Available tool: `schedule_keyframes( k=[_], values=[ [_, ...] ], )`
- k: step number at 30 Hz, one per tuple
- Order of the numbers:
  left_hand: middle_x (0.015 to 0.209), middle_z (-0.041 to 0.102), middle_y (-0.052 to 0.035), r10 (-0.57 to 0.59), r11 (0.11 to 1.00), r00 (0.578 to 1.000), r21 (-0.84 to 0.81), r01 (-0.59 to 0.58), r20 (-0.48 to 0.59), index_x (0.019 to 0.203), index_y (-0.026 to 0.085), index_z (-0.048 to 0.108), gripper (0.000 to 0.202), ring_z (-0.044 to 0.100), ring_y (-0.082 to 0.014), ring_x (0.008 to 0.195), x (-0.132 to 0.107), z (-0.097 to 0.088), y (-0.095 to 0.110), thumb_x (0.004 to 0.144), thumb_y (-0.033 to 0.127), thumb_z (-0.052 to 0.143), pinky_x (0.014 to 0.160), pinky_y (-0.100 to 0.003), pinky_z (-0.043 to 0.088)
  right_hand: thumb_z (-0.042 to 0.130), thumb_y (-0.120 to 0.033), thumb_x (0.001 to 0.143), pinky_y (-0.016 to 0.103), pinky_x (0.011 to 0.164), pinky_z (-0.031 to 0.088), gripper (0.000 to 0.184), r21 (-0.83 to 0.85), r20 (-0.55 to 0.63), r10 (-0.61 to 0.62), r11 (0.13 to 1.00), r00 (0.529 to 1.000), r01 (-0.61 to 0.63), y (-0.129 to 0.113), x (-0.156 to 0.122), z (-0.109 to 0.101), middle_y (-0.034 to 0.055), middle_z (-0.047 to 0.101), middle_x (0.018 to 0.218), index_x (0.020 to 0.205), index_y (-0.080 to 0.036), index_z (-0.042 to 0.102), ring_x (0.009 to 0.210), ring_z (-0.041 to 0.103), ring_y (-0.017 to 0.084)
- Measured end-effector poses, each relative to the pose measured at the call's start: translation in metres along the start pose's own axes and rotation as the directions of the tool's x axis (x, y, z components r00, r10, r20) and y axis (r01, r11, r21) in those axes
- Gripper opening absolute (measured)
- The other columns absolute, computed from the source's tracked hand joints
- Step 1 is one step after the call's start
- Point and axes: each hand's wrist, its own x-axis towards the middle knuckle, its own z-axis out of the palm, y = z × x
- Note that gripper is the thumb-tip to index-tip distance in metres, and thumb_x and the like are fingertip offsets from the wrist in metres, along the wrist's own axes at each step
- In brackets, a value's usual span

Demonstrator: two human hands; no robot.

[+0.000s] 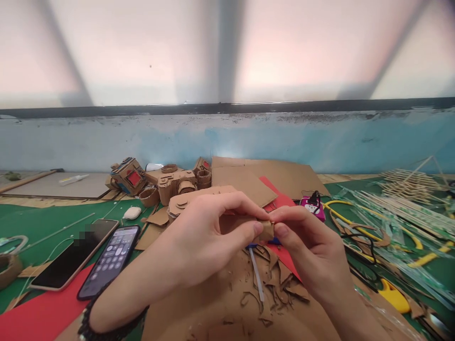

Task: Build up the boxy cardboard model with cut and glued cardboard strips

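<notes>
My left hand [209,232] and my right hand [316,255] meet in front of me, fingertips pinching a small bent piece of cardboard [267,231] between them. The left thumb and index finger press its left side, and the right thumb and fingers hold its right end. Below the hands lies a brown cardboard sheet [199,308] scattered with curled cardboard scraps [280,279]. A thin whitish strip [256,274] with a blue end rests there, partly hidden. Just behind my left hand stand a cardboard model [177,203] and a cardboard camera model [177,183].
Two phones [110,263] [76,255] and a white earbud case [132,213] lie at left. Red paper [46,308] covers the front left. On the right are a yellow cable [373,229], a yellow-handled tool [394,296], thin sticks [405,208] and a purple device [313,207]. Cardboard sheets [287,177] lean behind.
</notes>
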Motion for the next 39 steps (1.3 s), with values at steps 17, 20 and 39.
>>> schedule_keyframes(
  k=[17, 20, 39],
  values=[
    [0.109, 0.078, 0.0008, 0.063, 0.997, 0.997, -0.055, -0.061, 0.036, 0.110, 0.025, 0.076, 0.016, 0.070, -0.0177, 0.100, -0.002, 0.002, -0.002, 0.097, 0.029, 0.084, 0.091, -0.031, 0.055, 0.081, -0.029, 0.103, 0.022, 0.061, 0.070, 0.006, -0.072, -0.211, -0.127, 0.991, 0.969, 0.114, -0.007, -0.007, 0.005, 0.0010, 0.084, 0.091, 0.109, -0.029, 0.083, 0.072, 0.080, 0.016],
    [0.108, 0.078, 0.0008, 0.106, 0.994, 0.994, 0.018, -0.106, 0.008, 0.111, 0.025, 0.077, 0.013, 0.069, -0.0183, 0.104, -0.003, 0.004, -0.002, 0.100, 0.029, 0.080, 0.097, -0.032, 0.053, 0.083, -0.026, 0.100, 0.027, 0.063, 0.070, 0.008, -0.157, -0.270, -0.176, 0.978, 0.947, 0.136, -0.010, -0.007, 0.009, 0.0008, 0.084, 0.090, 0.107, -0.030, 0.083, 0.073, 0.080, 0.018],
    [0.086, 0.073, -0.0035, -0.026, 0.529, 0.995, -0.843, 0.093, 0.093, 0.101, 0.016, 0.082, 0.030, 0.069, -0.0138, 0.079, 0.007, -0.016, -0.014, 0.091, 0.043, 0.090, 0.077, -0.022, 0.058, 0.073, -0.024, 0.103, 0.028, 0.070, 0.069, 0.015, -0.304, 0.178, -0.277, 0.897, 0.944, 0.321, -0.070, 0.092, 0.008, -0.0035, 0.081, 0.100, 0.108, -0.036, 0.080, 0.081, 0.080, 0.018]
  ],
)
